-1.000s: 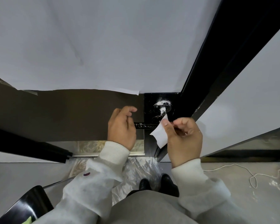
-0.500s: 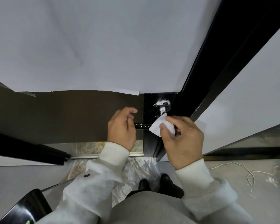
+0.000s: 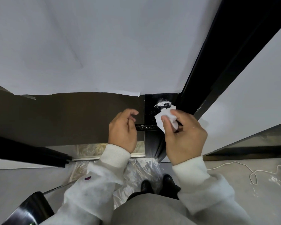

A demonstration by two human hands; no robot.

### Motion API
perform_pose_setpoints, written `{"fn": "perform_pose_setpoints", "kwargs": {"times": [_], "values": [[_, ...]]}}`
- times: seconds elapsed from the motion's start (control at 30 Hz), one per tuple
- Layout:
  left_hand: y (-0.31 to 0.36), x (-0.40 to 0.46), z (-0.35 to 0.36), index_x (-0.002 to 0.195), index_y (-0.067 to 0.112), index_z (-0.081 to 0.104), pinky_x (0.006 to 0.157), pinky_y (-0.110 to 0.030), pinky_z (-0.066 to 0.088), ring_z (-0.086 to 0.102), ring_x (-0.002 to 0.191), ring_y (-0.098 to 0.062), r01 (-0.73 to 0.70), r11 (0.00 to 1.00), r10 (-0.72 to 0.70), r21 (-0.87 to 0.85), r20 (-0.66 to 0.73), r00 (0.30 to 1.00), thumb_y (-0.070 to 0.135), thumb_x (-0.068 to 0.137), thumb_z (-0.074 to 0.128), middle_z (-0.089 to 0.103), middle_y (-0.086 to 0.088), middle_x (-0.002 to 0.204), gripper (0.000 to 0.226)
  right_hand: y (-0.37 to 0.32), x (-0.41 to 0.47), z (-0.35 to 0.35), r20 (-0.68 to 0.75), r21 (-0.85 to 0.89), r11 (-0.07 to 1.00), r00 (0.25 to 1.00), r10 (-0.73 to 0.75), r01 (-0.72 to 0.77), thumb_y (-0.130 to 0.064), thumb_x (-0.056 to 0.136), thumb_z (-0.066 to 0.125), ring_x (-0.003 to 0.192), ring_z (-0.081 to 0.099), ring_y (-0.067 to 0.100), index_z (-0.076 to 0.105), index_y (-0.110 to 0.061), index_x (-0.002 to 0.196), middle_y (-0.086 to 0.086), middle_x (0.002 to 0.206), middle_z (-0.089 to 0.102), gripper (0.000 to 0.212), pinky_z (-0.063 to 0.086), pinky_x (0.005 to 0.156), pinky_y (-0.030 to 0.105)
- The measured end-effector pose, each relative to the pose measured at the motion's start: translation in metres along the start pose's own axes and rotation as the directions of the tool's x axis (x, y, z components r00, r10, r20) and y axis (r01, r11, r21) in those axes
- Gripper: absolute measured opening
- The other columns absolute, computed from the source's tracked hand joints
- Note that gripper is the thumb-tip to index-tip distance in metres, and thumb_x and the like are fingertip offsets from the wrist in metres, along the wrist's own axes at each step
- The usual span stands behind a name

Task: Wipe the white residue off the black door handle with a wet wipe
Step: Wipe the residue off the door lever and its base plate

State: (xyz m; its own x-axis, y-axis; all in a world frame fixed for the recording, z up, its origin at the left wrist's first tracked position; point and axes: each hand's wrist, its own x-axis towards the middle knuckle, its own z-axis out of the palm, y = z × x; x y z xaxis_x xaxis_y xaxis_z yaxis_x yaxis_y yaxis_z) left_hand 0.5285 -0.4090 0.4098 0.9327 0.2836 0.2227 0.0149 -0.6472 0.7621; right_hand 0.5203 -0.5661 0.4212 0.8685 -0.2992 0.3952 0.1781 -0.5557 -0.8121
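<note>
Since a second ago the right hand (image 3: 184,135) has carried the wipe (image 3: 166,118) up from beside the lever to the round base of the handle (image 3: 147,127), while the left hand (image 3: 122,131) has stayed where it was. At far left, a black chair (image 3: 29,210) edge shows in the lower corner, on the grey floor (image 3: 15,181). Above it a dark brown door (image 3: 63,117) panel runs across, with a large white sheet (image 3: 88,46) covering its upper part. The left hand is closed around the outer end of the black lever, fingers (image 3: 131,113) curled over it, thumb side hidden, so the bar emerges from the fist and runs right towards its plate. Smears of white show on the exposed stretch of bar. Just right of it, residue (image 3: 161,103) rings the base of the handle on the black plate. The wipe, bunched into a small white wad, touches the lower right of that ring; the right hand pinches it between thumb and forefinger, the other fingers loosely curled behind. Both wrists end in pale sleeves (image 3: 115,158). Below the hands, clear plastic sheeting (image 3: 136,172) lies on the floor, with two black shoes (image 3: 152,184) on it. Right of the hands a black frame (image 3: 234,54) slants up and away, then a white wall (image 3: 250,95). A thin white cord (image 3: 250,172) loops across the floor at far right.
</note>
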Motion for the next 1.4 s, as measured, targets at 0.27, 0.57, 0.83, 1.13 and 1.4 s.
{"fn": "perform_pose_setpoints", "kwargs": {"times": [0.27,0.57,0.83,1.13,1.4], "values": [[-0.002,0.0,0.0,0.104,0.016,0.07,0.069,-0.001,0.036,0.058,0.072,-0.008,0.0,1.0,0.0,-0.005,0.001,1.0,-0.006,0.088,0.041,0.065,-0.002,0.079,0.04,-0.007,-0.002,0.014,0.146,-0.157,0.98,0.984,-0.099,0.122,-0.026,0.097,0.053,0.102,0.068,0.027,0.073,0.0,0.11,0.017,0.109,0.071,0.036,0.043,0.097,0.018],[-0.003,0.001,0.003,0.093,0.018,0.074,0.071,-0.001,0.037,0.059,0.074,-0.001,0.008,0.999,-0.008,-0.045,0.001,1.0,0.004,0.084,0.037,0.065,0.0,0.077,0.04,0.003,0.005,0.02,0.077,-0.018,0.999,0.996,0.037,-0.035,-0.015,0.088,0.069,0.087,0.059,0.007,0.071,-0.016,0.108,0.006,0.099,0.068,0.02,0.044,0.084,0.009],[-0.006,0.003,0.004,0.092,0.018,0.073,0.07,-0.001,0.036,0.059,0.076,-0.004,0.009,0.998,-0.008,-0.059,0.004,1.0,-0.002,0.085,0.04,0.064,-0.001,0.077,0.039,-0.009,0.014,0.034,0.052,0.334,0.701,0.755,0.654,-0.63,-0.029,0.077,0.084,0.06,0.06,0.002,0.07,-0.024,0.083,-0.009,0.071,0.066,0.016,0.051,0.066,0.022],[-0.004,0.003,0.003,0.091,0.017,0.074,0.07,-0.006,0.04,0.059,0.074,-0.007,0.01,0.997,-0.009,-0.071,0.008,1.0,0.004,0.083,0.037,0.064,0.001,0.075,0.04,-0.004,0.019,0.041,0.544,0.753,-0.19,0.434,0.718,-0.63,-0.002,0.084,0.072,0.072,0.071,0.018,0.067,-0.004,0.09,0.012,0.091,0.071,0.008,0.059,0.06,0.027],[-0.004,0.002,0.005,0.091,0.017,0.073,0.071,-0.008,0.043,0.06,0.075,-0.008,0.033,0.998,-0.032,-0.057,0.018,0.999,0.003,0.084,0.038,0.067,0.0,0.077,0.039,0.001,0.016,0.044,0.008,0.26,0.835,0.866,0.501,-0.485,-0.019,0.076,0.079,0.047,0.044,0.005,0.057,-0.019,0.061,-0.013,0.048,0.049,0.027,0.039,0.054,0.016]]}}
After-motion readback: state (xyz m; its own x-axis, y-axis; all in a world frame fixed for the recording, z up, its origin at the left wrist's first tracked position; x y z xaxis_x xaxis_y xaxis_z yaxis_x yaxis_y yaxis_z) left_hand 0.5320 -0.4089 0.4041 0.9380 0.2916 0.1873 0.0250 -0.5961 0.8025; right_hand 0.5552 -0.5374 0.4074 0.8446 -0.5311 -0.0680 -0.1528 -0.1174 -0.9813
